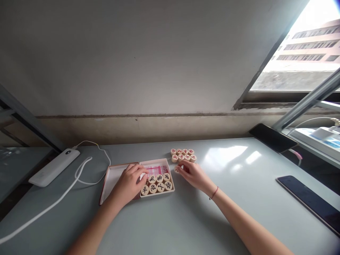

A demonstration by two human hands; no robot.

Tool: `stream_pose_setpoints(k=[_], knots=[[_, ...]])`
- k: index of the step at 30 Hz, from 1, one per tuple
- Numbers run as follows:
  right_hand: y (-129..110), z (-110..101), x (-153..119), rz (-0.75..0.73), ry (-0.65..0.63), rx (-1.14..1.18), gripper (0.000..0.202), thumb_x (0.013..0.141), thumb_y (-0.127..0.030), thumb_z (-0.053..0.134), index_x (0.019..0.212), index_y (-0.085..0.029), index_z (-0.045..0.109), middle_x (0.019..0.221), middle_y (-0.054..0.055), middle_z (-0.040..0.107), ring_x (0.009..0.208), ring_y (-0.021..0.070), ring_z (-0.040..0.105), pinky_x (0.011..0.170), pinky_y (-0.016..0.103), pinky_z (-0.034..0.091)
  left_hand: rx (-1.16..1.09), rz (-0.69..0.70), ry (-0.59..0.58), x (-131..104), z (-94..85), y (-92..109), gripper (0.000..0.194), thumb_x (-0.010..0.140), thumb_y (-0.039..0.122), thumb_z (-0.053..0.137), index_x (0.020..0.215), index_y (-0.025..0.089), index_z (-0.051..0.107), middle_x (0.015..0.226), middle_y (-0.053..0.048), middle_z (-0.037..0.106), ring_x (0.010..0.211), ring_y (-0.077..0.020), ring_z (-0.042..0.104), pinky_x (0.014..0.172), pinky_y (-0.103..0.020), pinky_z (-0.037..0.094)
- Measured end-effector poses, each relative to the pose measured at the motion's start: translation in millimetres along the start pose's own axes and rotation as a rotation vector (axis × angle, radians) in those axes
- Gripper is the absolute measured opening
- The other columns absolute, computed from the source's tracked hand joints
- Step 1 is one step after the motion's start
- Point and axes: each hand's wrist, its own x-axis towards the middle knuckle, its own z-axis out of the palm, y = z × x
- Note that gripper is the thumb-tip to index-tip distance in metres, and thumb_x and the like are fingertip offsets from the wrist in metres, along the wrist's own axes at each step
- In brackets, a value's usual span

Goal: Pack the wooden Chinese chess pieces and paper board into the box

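Note:
An open box (157, 195) holds round wooden Chinese chess pieces (160, 187) with black characters, set in two rows in its near part. My left hand (130, 180) lies over the box's left wall, thumb and bent fingers at the rim; whether a piece sits under them is hidden. To the right of the box, my right hand (190, 171) pinches a single chess piece (176, 170) just above or on the table. Beyond it stand several pieces with red characters (181, 157), in two rows close together.
Joined to the box at the left is its lid (107, 187), lying open. A white power bank (54, 168) and a white cable (53, 209) are at the left. One phone (308, 198) lies at the right; another dark phone (272, 137) leans near the metal post. A wall bounds the back.

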Motion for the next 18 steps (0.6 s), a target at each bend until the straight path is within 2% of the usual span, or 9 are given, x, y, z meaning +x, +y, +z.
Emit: stream_pose_setpoints(k=[2,4,7,12,18], knots=[[2,2,1,0.019,-0.003,0.002,0.03,0.089,-0.041,0.039,0.079,-0.02,0.058,0.055,-0.002,0.051,0.049,0.0125,0.043,0.048,0.023,0.029,0.004,-0.007,-0.007,0,-0.1,-1,0.02,0.088,0.023,0.046,0.088,0.022,0.066,0.091,-0.004,0.066,0.093,-0.0212,0.057,0.084,-0.035,0.047],[5,3,1,0.037,0.05,-0.049,0.027,0.089,-0.042,0.042,0.086,-0.02,0.058,0.056,-0.002,0.052,0.05,0.0135,0.045,0.05,0.024,0.032,0.009,-0.008,-0.013,-1,0.0,-2,0.02,0.089,0.024,0.046,0.089,0.022,0.066,0.092,-0.004,0.066,0.094,-0.0214,0.056,0.085,-0.036,0.047],[7,4,0,-0.008,0.097,-0.107,0.022,0.089,-0.034,0.041,0.099,-0.02,0.055,0.061,-0.002,0.057,0.051,0.0146,0.049,0.052,0.025,0.035,0.02,-0.005,-0.013,-1,0.5,-4,0.02,0.088,0.023,0.046,0.089,0.023,0.066,0.093,-0.004,0.066,0.095,-0.0214,0.056,0.085,-0.036,0.047],[-2,-2,-4,-0.121,0.059,-0.189,0.026,0.083,-0.014,0.04,0.09,-0.022,0.064,0.083,0.004,0.068,0.065,0.0157,0.059,0.058,0.024,0.041,0.049,0.009,-0.037,-2,-0.4,-8,0.024,0.087,0.021,0.044,0.087,0.023,0.068,0.098,-0.005,0.065,0.099,-0.022,0.054,0.088,-0.037,0.046],[-4,-2,-4,-0.097,0.041,-0.293,0.032,0.082,-0.012,0.041,0.099,-0.022,0.066,0.095,0.006,0.07,0.068,0.017,0.062,0.058,0.025,0.041,0.102,0.01,-0.149,-5,-2.3,-8,0.026,0.085,0.019,0.044,0.09,0.025,0.069,0.108,-0.005,0.062,0.107,-0.0238,0.052,0.091,-0.04,0.044]])
